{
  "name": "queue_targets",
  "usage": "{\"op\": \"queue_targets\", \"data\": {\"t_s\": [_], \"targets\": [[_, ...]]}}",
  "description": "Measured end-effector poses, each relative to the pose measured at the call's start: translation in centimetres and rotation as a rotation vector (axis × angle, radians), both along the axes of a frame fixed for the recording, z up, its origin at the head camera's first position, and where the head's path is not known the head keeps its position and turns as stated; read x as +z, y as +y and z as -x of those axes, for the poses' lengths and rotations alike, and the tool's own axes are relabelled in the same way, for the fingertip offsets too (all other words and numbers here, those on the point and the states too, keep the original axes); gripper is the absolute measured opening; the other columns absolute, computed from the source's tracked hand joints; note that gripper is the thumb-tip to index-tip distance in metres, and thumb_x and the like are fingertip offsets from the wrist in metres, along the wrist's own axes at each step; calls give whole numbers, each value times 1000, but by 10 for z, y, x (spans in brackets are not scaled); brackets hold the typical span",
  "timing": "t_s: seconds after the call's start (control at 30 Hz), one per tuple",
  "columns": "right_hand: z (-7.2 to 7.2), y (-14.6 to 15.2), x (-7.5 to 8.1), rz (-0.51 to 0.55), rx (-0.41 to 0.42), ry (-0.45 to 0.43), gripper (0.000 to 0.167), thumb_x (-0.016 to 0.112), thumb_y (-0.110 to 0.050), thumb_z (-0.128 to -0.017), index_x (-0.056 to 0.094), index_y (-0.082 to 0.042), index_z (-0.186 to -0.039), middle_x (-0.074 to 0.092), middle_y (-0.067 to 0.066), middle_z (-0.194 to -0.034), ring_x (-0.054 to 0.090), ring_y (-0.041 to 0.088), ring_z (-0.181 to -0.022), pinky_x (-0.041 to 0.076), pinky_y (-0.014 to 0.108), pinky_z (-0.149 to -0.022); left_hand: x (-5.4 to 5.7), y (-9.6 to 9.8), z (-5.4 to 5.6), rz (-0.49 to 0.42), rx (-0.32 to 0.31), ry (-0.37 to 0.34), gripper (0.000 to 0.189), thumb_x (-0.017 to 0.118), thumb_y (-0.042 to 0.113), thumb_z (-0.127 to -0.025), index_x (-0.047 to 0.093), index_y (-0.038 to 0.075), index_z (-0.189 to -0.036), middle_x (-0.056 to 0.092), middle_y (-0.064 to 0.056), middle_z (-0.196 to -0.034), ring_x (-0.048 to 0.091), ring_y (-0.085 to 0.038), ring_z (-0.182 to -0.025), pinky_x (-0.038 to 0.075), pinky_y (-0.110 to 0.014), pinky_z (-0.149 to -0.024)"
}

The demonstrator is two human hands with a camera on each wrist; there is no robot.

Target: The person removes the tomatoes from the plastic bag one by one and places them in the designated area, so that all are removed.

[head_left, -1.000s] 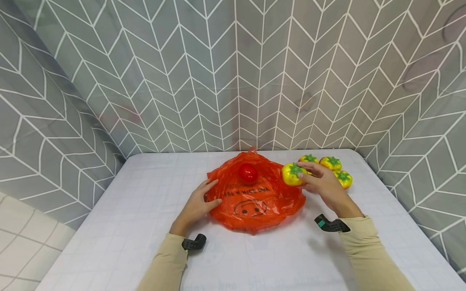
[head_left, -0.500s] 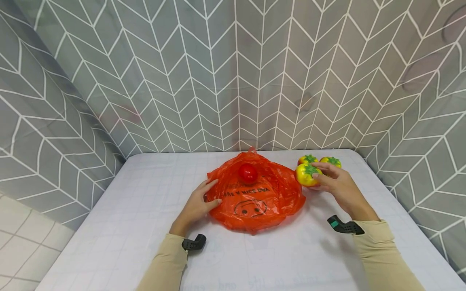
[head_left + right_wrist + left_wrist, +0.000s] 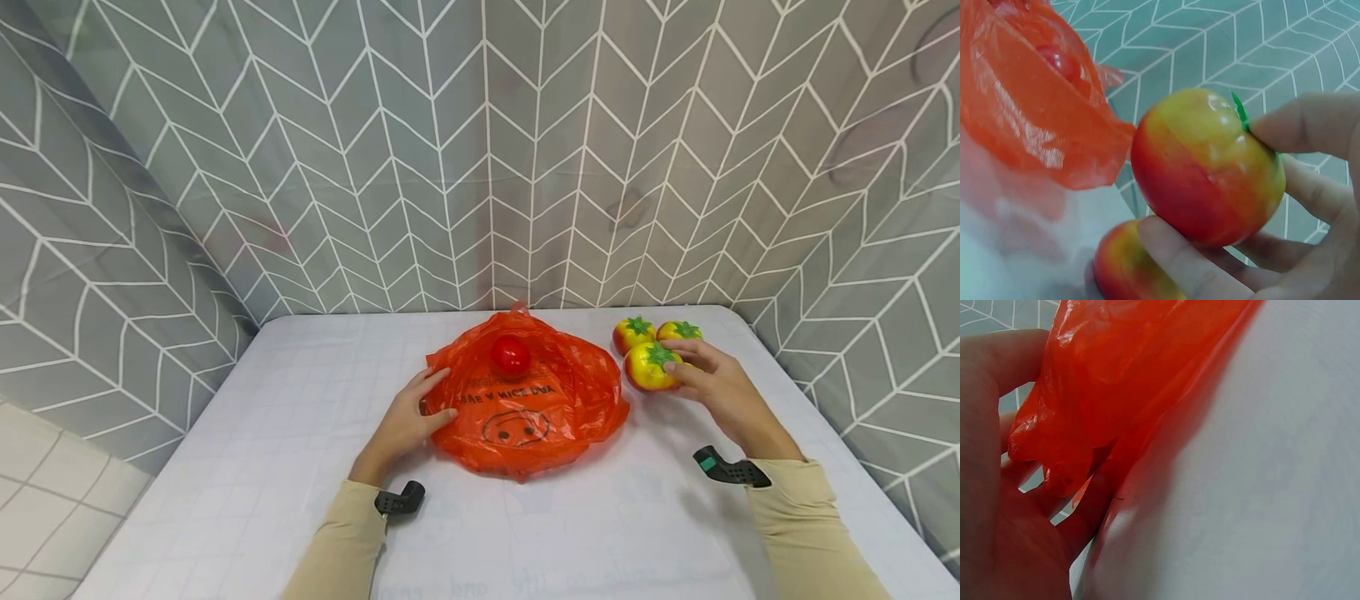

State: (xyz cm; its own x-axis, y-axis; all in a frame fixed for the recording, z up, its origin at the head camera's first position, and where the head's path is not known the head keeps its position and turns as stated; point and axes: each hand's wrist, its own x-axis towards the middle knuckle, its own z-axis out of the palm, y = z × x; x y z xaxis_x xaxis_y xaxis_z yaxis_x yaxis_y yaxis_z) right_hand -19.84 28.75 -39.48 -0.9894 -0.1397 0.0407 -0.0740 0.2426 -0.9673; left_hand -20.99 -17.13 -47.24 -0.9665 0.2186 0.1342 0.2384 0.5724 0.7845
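Note:
My right hand (image 3: 720,387) pinches a yellow-and-red toy tomato (image 3: 651,367) with a green star-shaped top, just right of the bag. In the right wrist view, thumb and fingers span this tomato (image 3: 1210,169), and a second tomato (image 3: 1132,265) shows below it. An orange-red plastic bag (image 3: 517,458) lies mouth up, printed with dark lettering and a cartoon face. Inside it sits a shiny red round fruit (image 3: 511,356). My left hand (image 3: 405,417) rests at the bag's left edge, fingers spread; the left wrist view shows its fingers (image 3: 1088,509) against the thin plastic.
Two more toy tomatoes stand behind the held one, a left tomato (image 3: 628,335) and a right tomato (image 3: 679,331). The white-covered table (image 3: 300,400) ends at a grey chevron-patterned curtain (image 3: 450,167), which also runs along both sides.
My right hand has drawn the toy tomato from over the bag's right edge rightward and slightly nearer me. One tomato at the far right has become hidden behind that hand. My left hand stays put.

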Motion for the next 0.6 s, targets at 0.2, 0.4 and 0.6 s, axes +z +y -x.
{"op": "queue_targets", "data": {"t_s": [0.2, 0.4, 0.6], "targets": [[-1, 11, -6, -108, 43, -25, 51, 58, -29, -103, 47, 0, -143, 43, 14, -141, 57, 7, -109, 55, 23, -87, -1, -1, 1, 7, 0, -2, 69, 73, 29, -89, 47, 19, -151, 34, -10, -159, 29, -35, -147, 25, -61, -115], [-3, 18, -10, -171, 77, -52, 53, 59, -27, -102, 46, 1, -144, 34, 21, -148, 56, 8, -108, 55, 24, -86, -3, -1, 1, 5, -8, 0, 69, 73, 31, -89, 47, 19, -151, 34, -11, -159, 29, -36, -146, 25, -62, -115], [-4, 28, -14, -195, 149, -55, 53, 61, -24, -100, 46, 1, -144, 45, 27, -142, 62, 9, -104, 58, 32, -85, -1, 0, 1, 14, -13, 8, 68, 73, 30, -89, 48, 19, -151, 35, -11, -158, 30, -36, -146, 26, -61, -115]]}}
